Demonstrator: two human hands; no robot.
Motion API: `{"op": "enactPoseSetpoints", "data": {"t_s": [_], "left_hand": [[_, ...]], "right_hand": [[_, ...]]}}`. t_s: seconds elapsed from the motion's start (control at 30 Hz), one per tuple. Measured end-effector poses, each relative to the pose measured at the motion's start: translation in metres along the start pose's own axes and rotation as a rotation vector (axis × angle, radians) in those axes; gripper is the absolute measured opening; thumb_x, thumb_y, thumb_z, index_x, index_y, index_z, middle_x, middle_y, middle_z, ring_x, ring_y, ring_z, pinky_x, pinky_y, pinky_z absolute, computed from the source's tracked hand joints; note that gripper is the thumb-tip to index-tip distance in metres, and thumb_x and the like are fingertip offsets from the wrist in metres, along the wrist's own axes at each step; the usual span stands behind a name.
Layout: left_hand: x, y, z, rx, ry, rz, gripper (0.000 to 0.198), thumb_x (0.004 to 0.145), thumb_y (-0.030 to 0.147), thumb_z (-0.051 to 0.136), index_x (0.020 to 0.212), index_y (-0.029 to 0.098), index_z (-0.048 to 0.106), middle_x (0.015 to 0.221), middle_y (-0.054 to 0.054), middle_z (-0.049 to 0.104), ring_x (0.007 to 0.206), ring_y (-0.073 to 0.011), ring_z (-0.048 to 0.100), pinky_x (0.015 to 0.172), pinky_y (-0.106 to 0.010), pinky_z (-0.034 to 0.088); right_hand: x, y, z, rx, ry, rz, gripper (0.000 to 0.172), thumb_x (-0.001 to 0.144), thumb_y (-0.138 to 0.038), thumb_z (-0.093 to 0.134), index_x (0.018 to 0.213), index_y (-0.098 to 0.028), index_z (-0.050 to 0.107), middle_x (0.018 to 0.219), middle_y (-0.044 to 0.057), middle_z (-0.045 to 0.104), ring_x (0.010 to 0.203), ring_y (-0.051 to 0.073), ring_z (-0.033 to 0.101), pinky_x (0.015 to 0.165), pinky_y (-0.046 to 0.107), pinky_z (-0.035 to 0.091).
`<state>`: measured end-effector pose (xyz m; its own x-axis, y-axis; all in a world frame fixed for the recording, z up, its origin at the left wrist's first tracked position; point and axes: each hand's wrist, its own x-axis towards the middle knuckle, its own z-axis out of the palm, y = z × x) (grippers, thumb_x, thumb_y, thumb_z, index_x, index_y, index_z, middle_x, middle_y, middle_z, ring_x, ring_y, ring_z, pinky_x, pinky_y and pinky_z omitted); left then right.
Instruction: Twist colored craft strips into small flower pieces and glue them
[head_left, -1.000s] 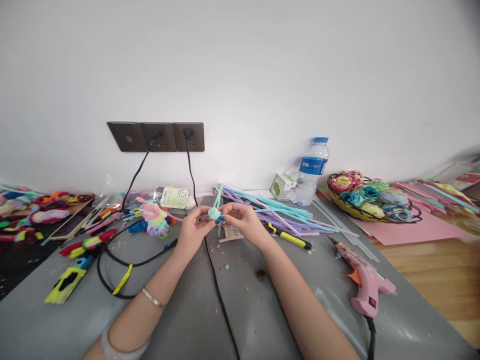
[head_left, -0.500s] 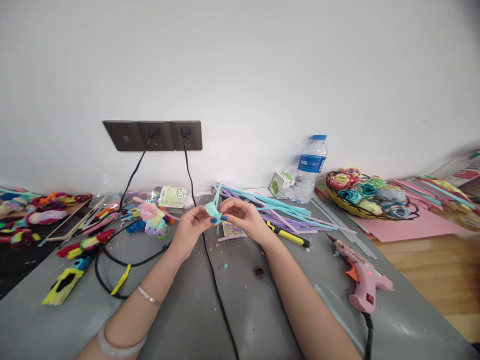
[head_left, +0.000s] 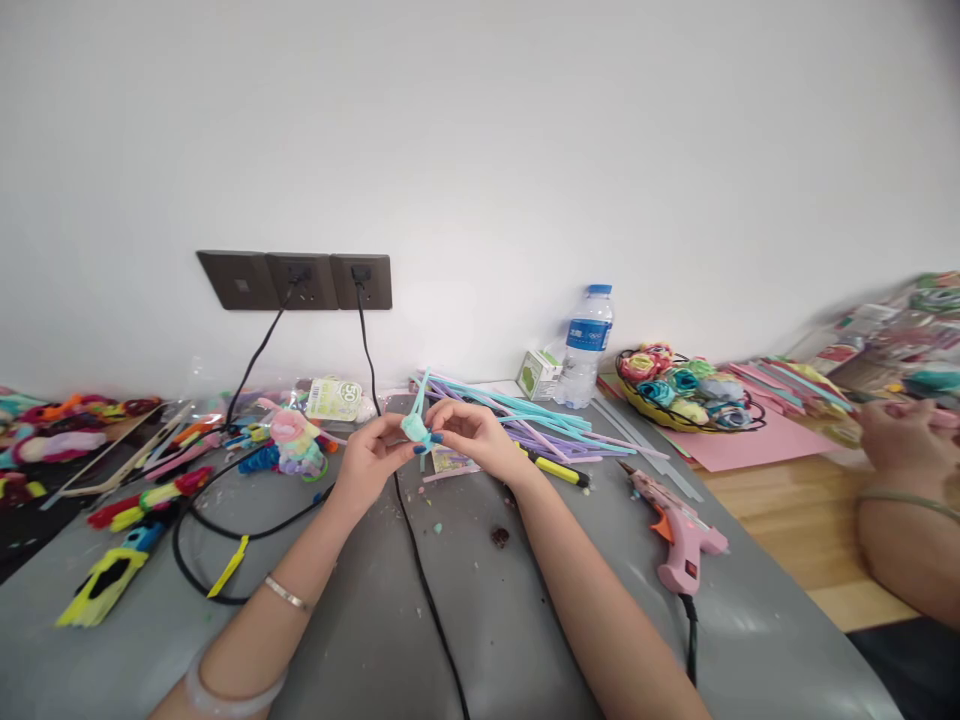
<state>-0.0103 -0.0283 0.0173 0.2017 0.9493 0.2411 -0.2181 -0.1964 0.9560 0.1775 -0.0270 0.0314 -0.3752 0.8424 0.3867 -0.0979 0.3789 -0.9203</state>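
Note:
Between my two hands is a small turquoise pipe-cleaner piece [head_left: 415,428], with fuzzy strands rising above it. My left hand [head_left: 373,452] pinches it from the left, thumb and fingertips pressed together. From the right, the thumb and fingers of my right hand [head_left: 474,438] close on its lower edge. Both hands are held above the grey table [head_left: 352,610]. Behind them lies a loose pile of turquoise and purple pipe cleaners [head_left: 547,415]. A yellow and black utility knife [head_left: 559,467] lies just right of my right hand.
A pink glue gun [head_left: 679,530] lies on the right. Behind stand a water bottle [head_left: 589,350] and a basket of fabric-like flowers [head_left: 675,390]. Black cables [head_left: 427,570] cross the table. Pipe-cleaner figures [head_left: 112,575] lie left. A co-worker's hand [head_left: 904,440] shows at far right.
The view has turned a little to the right, bringing the co-worker's hand and arm into sight. Both my hands still hold the turquoise piece, which is tilted slightly differently.

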Motion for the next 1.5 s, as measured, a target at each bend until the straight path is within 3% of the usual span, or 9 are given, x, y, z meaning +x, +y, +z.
{"op": "enactPoseSetpoints", "data": {"t_s": [0.13, 0.3, 0.47, 0.63, 0.77, 0.9, 1.13, 1.3, 1.5], "left_hand": [[0.000, 0.000, 0.001, 0.018, 0.032, 0.031, 0.031, 0.056, 0.030, 0.088, 0.080, 0.019, 0.071, 0.080, -0.004, 0.073, 0.081, -0.0203, 0.069, 0.074, -0.029, 0.057], [-0.004, 0.000, 0.005, 0.007, 0.069, 0.081, 0.031, 0.056, 0.028, 0.087, 0.081, 0.019, 0.073, 0.079, -0.003, 0.073, 0.079, -0.0201, 0.068, 0.074, -0.030, 0.058], [-0.012, 0.005, 0.013, 0.020, 0.053, 0.175, 0.027, 0.060, 0.028, 0.086, 0.082, 0.019, 0.074, 0.083, -0.004, 0.073, 0.079, -0.0197, 0.069, 0.074, -0.030, 0.059], [-0.019, 0.004, 0.017, 0.056, -0.046, 0.261, 0.025, 0.064, 0.029, 0.083, 0.084, 0.017, 0.075, 0.082, -0.005, 0.074, 0.073, -0.0185, 0.068, 0.065, -0.027, 0.058], [-0.020, 0.002, 0.016, 0.065, -0.083, 0.274, 0.024, 0.064, 0.026, 0.084, 0.085, 0.018, 0.075, 0.080, -0.005, 0.074, 0.072, -0.0183, 0.068, 0.058, -0.025, 0.055], [-0.021, 0.003, 0.017, 0.042, -0.106, 0.265, 0.025, 0.063, 0.029, 0.085, 0.083, 0.018, 0.075, 0.082, -0.007, 0.074, 0.076, -0.0203, 0.069, 0.059, -0.026, 0.056], [-0.024, 0.006, 0.021, -0.002, -0.147, 0.240, 0.025, 0.064, 0.032, 0.085, 0.081, 0.017, 0.076, 0.079, -0.007, 0.073, 0.069, -0.0175, 0.066, 0.058, -0.025, 0.054], [-0.024, 0.005, 0.020, -0.010, -0.158, 0.241, 0.024, 0.064, 0.031, 0.086, 0.082, 0.018, 0.076, 0.079, -0.007, 0.073, 0.070, -0.0180, 0.066, 0.057, -0.025, 0.053], [-0.023, 0.013, 0.020, -0.064, -0.197, 0.222, 0.023, 0.062, 0.031, 0.087, 0.077, 0.018, 0.075, 0.077, -0.008, 0.073, 0.073, -0.0195, 0.067, 0.063, -0.027, 0.056]], "right_hand": [[-0.016, -0.042, -0.004, -0.343, -0.021, 0.151, 0.012, 0.083, -0.031, 0.065, 0.089, -0.020, 0.065, 0.097, 0.005, 0.066, 0.083, 0.019, 0.060, 0.071, 0.031, 0.047], [-0.095, -0.094, -0.028, -0.694, 0.316, 0.264, 0.014, 0.087, -0.035, 0.056, 0.089, -0.023, 0.064, 0.086, 0.005, 0.068, 0.077, 0.021, 0.062, 0.066, 0.031, 0.047], [-0.206, -0.088, -0.078, -1.019, 0.680, 0.844, 0.036, 0.081, -0.052, 0.050, 0.063, -0.022, 0.057, 0.058, 0.006, 0.062, 0.055, 0.023, 0.059, 0.053, 0.033, 0.041], [-0.242, -0.065, -0.091, -1.007, 0.607, 1.224, 0.050, 0.079, -0.064, 0.044, 0.056, -0.022, 0.057, 0.053, 0.007, 0.062, 0.057, 0.026, 0.064, 0.058, 0.034, 0.044], [-0.231, -0.061, -0.088, -1.075, 0.644, 1.200, 0.046, 0.075, -0.062, 0.049, 0.052, -0.023, 0.054, 0.053, 0.007, 0.064, 0.059, 0.027, 0.064, 0.057, 0.034, 0.042], [-0.233, -0.066, -0.089, -0.823, 0.713, 1.161, 0.041, 0.072, -0.059, 0.053, 0.054, -0.022, 0.054, 0.042, 0.004, 0.057, 0.047, 0.023, 0.058, 0.050, 0.032, 0.039], [-0.231, -0.070, -0.060, -0.254, 0.969, 0.551, 0.044, 0.066, -0.057, 0.073, 0.079, -0.017, 0.058, 0.075, 0.008, 0.067, 0.050, 0.014, 0.053, 0.047, 0.026, 0.039], [-0.196, -0.068, -0.026, 0.080, 0.757, 0.308, 0.038, 0.085, -0.053, 0.064, 0.100, -0.019, 0.057, 0.048, -0.008, 0.041, 0.039, 0.008, 0.029, 0.041, 0.021, 0.020], [-0.164, -0.062, 0.007, 0.307, 0.382, 0.303, 0.044, 0.091, -0.059, 0.050, 0.087, -0.016, 0.060, 0.038, -0.008, 0.036, 0.036, 0.007, 0.018, 0.041, 0.024, 0.016]]}}
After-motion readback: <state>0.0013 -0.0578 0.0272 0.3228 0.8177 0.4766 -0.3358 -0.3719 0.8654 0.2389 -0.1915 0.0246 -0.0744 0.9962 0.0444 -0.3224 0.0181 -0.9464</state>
